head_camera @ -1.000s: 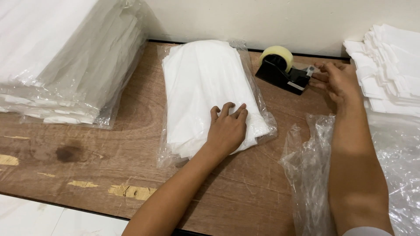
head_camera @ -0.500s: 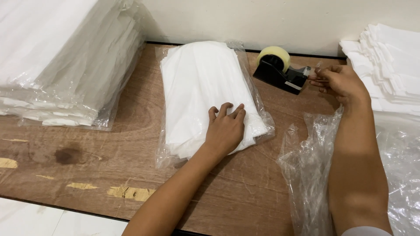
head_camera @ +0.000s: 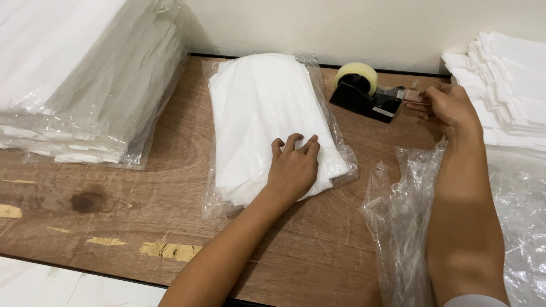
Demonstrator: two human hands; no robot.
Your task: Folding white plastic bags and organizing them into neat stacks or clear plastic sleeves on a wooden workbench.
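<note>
Wooden table (head_camera: 142,227) holds a bagged white cloth stack (head_camera: 267,113) (left hand (head_camera: 293,167) pressing flat, open) while the right hand (head_camera: 446,108) pinches tape from the black dispenser (head_camera: 364,96)

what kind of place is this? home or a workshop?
Probably a small packing bench, not a home table. A stack of bagged white cloth sits on the worn wooden table. The left hand presses a bagged bundle; the right hand pulls tape at a black tape dispenser.
</note>
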